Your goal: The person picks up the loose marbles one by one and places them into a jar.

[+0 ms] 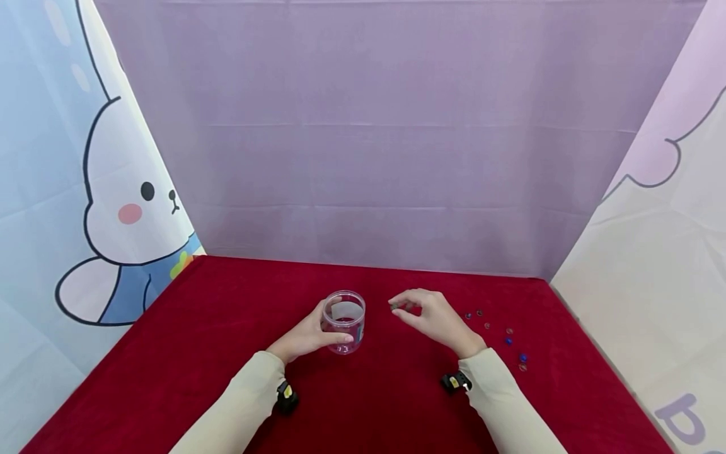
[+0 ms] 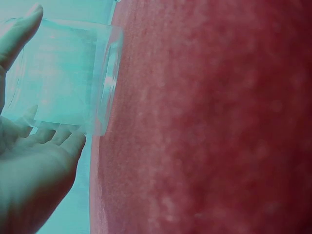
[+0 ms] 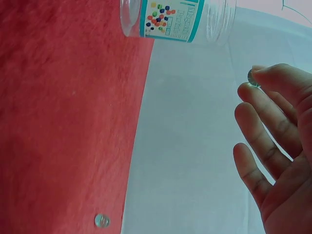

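My left hand (image 1: 306,335) grips a clear plastic jar (image 1: 344,323) round its side, thumb across the near face and fingers behind. The jar's round mouth is open and faces up. In the right wrist view its label (image 3: 170,19) shows a teal border and printed coloured balls. Just right of the jar, my right hand (image 1: 435,320) pinches a small clear glass marble (image 3: 251,78) between thumb and index finger. The other fingers of that hand are spread and loosely bent. In the left wrist view, the thumb and fingers lie along the jar (image 2: 68,73).
Several marbles lie scattered on the red cloth (image 1: 397,403) to the right, among them blue ones (image 1: 524,357) and clear ones (image 1: 523,367). A lilac curtain (image 1: 368,157) rises behind the table. Printed sheets (image 1: 51,189) stand at both sides.
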### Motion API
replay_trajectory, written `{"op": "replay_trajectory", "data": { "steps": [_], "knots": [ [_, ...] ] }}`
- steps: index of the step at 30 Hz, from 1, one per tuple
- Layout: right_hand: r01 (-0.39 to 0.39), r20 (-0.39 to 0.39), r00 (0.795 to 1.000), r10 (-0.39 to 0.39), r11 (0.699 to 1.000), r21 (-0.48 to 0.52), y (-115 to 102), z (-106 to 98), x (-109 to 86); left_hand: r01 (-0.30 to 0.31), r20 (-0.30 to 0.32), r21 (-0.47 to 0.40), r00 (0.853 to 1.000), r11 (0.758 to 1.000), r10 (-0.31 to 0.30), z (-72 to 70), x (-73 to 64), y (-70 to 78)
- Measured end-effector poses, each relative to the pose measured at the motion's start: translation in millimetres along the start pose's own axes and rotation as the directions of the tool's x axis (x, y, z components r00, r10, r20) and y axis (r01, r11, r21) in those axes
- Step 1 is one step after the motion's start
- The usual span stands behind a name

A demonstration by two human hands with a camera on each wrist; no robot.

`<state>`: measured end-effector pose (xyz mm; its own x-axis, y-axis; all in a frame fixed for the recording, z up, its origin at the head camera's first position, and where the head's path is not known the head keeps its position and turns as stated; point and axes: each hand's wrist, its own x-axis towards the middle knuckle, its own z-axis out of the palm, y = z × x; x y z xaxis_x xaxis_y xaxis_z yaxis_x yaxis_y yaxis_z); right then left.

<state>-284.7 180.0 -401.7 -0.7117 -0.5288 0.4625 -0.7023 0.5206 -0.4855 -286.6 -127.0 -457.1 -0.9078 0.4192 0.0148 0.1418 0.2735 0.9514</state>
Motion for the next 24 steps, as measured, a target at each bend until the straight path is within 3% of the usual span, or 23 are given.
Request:
{"op": "replay_trajectory", "data": {
  "steps": [24],
  "knots": [
    [0.087,-0.021,0.996,-0.086,0.994,0.065,-17.1,26.3,34.5,0.013,0.004,-0.02,1.0,1.0,-0.013,-0.3,2.6,-3.8]
  ]
}}
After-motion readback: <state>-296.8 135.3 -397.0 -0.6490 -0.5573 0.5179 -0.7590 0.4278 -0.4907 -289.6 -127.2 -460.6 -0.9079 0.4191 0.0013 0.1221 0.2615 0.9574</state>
